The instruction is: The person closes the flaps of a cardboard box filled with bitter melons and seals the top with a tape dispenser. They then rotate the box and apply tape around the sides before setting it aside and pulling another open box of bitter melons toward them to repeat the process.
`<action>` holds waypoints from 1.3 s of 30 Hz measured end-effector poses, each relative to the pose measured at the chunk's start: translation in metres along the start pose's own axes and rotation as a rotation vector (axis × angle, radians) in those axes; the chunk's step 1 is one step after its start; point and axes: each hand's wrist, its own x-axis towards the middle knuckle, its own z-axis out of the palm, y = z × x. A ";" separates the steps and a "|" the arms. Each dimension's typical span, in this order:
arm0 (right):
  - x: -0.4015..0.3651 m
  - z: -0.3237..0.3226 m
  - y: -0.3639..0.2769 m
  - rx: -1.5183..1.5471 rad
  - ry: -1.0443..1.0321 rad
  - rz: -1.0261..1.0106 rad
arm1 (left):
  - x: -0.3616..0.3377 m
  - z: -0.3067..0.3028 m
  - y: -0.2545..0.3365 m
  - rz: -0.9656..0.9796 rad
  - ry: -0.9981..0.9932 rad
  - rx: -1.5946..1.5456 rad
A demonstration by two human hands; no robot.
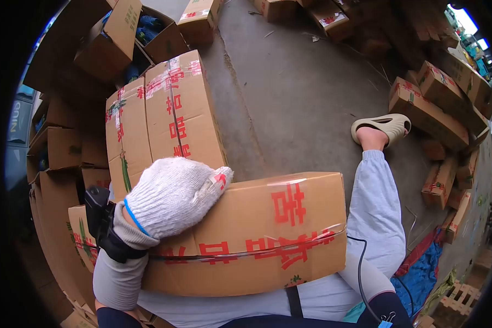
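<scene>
My left hand [175, 191], in a white knitted glove with a blue cuff edge, is closed over the far left edge of a long cardboard box [246, 227]. Its fingertips are hidden. The box lies tilted across my lap, with red printed characters and a dark strap along its length. My right forearm [363, 279], in a light sleeve, reaches behind the box's right end, which hides the hand. Just beyond my left hand stand two more strapped boxes [175, 109] side by side, printed in red.
Open cartons [106, 49] with blue contents stand at the far left. Stacked boxes [437, 98] line the right side. A blue tarp [423, 268] lies at lower right. My foot in a beige clog [385, 128] rests on the concrete floor [290, 93]. A black cable [361, 268] hangs by my right arm.
</scene>
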 end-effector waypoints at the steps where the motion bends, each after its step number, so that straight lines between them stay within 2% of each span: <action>1: 0.029 -0.018 0.000 -0.150 0.023 -0.060 | 0.000 0.002 -0.002 -0.005 -0.004 -0.030; 3: 0.073 -0.037 -0.002 -0.386 0.042 -0.188 | 0.006 0.000 0.001 -0.101 0.035 -0.161; 6: 0.127 -0.045 -0.008 -0.583 0.074 -0.417 | 0.017 -0.012 0.000 -0.240 -0.033 -0.371; 7: 0.145 -0.048 -0.018 -0.585 0.094 -0.515 | 0.019 -0.010 -0.003 -0.232 0.062 -0.395; 9: 0.169 -0.070 -0.069 -0.401 0.057 -0.631 | 0.017 0.003 -0.006 -0.222 0.232 -0.462; 10: 0.166 -0.083 -0.110 -0.245 -0.031 -0.616 | 0.019 -0.007 -0.006 -0.247 0.100 -0.526; 11: 0.164 -0.097 -0.152 -0.090 -0.116 -0.592 | 0.024 -0.004 -0.011 -0.172 0.197 -0.643; 12: 0.159 -0.110 -0.166 -0.124 -0.199 -0.601 | 0.033 0.008 -0.020 -0.089 0.301 -0.759; 13: 0.154 -0.121 -0.176 -0.159 -0.287 -0.608 | 0.042 0.017 -0.027 -0.092 0.304 -0.785; 14: 0.153 -0.121 -0.180 -0.215 -0.303 -0.596 | 0.050 0.027 -0.033 -0.096 0.307 -0.811; 15: 0.133 -0.112 -0.214 -0.501 -0.264 -0.496 | 0.058 0.024 -0.038 -0.180 0.216 -0.740; 16: 0.139 -0.117 -0.184 -0.154 -0.209 -0.283 | 0.068 0.010 -0.032 -0.176 0.027 -0.760; 17: 0.146 -0.121 -0.159 0.044 -0.169 -0.205 | 0.077 0.000 -0.016 -0.034 -0.059 -0.943; 18: 0.152 -0.124 -0.132 0.207 -0.163 -0.180 | 0.084 -0.021 0.002 0.037 -0.128 -0.696; 20: 0.158 -0.123 -0.098 0.398 -0.166 -0.138 | 0.114 -0.006 -0.008 0.302 -0.125 -0.706; 22: 0.159 -0.108 -0.123 0.438 -0.154 -0.061 | 0.124 0.016 -0.014 0.065 0.012 -1.096; 23: 0.161 -0.106 -0.134 0.350 -0.169 -0.103 | 0.123 0.014 -0.013 -0.058 0.091 -1.078; 24: 0.160 -0.104 -0.143 0.222 -0.181 -0.175 | 0.138 0.027 -0.018 0.085 0.128 -1.260; 27: 0.159 -0.096 -0.183 -0.307 -0.214 -0.483 | 0.152 0.044 -0.034 0.236 0.317 -1.189; 28: 0.165 -0.097 -0.181 -0.287 -0.238 -0.466 | 0.133 0.023 -0.023 0.065 0.243 -1.326; 29: 0.170 -0.096 -0.181 -0.006 -0.320 -0.261 | 0.113 0.001 -0.013 -0.111 0.171 -1.457; 30: 0.175 -0.095 -0.181 0.337 -0.346 -0.032 | 0.101 -0.015 0.000 -0.170 0.174 -1.682; 31: 0.180 -0.095 -0.181 0.627 -0.304 0.182 | 0.101 -0.013 -0.003 -0.158 0.193 -1.624; 33: 0.188 -0.102 -0.165 0.570 -0.292 0.049 | 0.108 -0.005 -0.009 -0.126 0.228 -1.504; 34: 0.194 -0.108 -0.160 0.592 -0.313 0.004 | 0.115 0.002 -0.012 -0.105 0.242 -1.551; 35: 0.195 -0.104 -0.175 0.615 -0.335 -0.040 | 0.114 0.000 -0.010 -0.064 0.295 -1.563; 36: 0.190 -0.112 -0.196 0.735 -0.371 0.003 | 0.112 -0.002 -0.008 -0.018 0.348 -1.569; 38: 0.194 -0.117 -0.244 0.193 -0.240 -0.425 | 0.097 -0.025 0.007 0.042 0.402 -1.646; 39: 0.195 -0.119 -0.258 0.136 -0.229 -0.431 | 0.098 -0.026 0.005 0.124 0.412 -1.662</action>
